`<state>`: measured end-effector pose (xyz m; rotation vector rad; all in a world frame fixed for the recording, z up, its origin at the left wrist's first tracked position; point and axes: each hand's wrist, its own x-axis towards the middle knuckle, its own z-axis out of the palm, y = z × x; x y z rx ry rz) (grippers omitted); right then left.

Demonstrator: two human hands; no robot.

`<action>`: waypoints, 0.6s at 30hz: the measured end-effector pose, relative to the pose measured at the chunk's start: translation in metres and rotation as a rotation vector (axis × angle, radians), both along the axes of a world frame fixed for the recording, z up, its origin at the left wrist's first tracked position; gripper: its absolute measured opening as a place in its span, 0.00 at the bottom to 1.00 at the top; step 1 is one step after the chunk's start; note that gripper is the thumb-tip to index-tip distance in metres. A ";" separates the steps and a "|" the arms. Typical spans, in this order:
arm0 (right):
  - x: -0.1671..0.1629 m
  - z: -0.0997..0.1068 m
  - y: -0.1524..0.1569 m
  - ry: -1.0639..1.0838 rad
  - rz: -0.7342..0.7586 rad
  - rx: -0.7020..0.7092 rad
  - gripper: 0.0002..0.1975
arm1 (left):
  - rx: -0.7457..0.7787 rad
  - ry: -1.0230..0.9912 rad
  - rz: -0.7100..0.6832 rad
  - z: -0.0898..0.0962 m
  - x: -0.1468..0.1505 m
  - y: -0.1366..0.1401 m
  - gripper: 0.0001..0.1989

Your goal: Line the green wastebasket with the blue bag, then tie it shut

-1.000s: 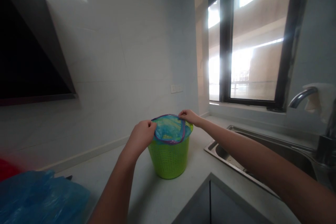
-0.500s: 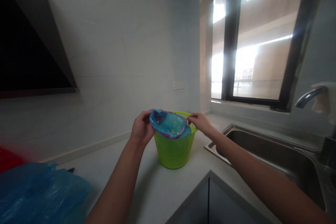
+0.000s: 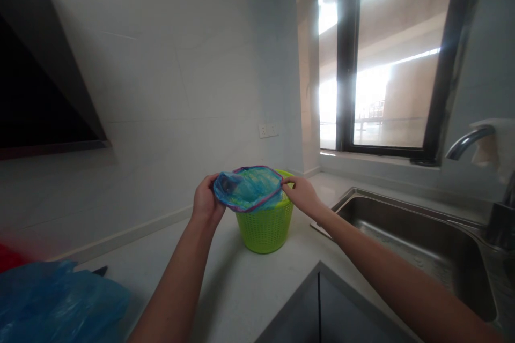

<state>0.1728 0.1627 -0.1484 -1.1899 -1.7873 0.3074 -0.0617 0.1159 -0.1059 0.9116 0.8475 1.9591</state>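
A thin blue plastic bag (image 3: 257, 188) with a purple-pink drawstring edge is spread at the mouth of a green perforated plastic basket (image 3: 263, 231). The basket stands upright on the white counter, and part of the bag hangs inside it. On the left side, my left hand (image 3: 206, 201) is closed round the bag's bunched edge, beyond the basket's rim. My right hand (image 3: 300, 193) pinches the opposite edge of the bag above the right side of the rim. The bag's mouth is held open between both hands; its lower part is hidden by the basket.
A steel sink (image 3: 402, 246) with a curved faucet (image 3: 469, 142) lies to the right, below a window (image 3: 390, 64). A crumpled blue plastic bag (image 3: 60, 300) and something red (image 3: 12, 257) are at the lower left. A grey panel (image 3: 322, 311) lies in front.
My left hand has drawn the bag's edge left, and my right hand now grips its purple-pink edge. The bag's mouth is wider and rounder. The view has shifted slightly.
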 end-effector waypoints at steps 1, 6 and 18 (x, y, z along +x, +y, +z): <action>0.000 -0.001 0.000 0.045 -0.004 0.020 0.13 | -0.011 -0.004 0.002 0.000 -0.001 -0.001 0.05; 0.001 -0.011 0.004 0.265 0.077 0.070 0.10 | -0.029 0.044 0.058 -0.003 -0.003 -0.002 0.11; 0.010 -0.023 0.019 0.580 0.206 0.027 0.15 | -0.263 0.424 0.149 -0.030 -0.027 0.019 0.21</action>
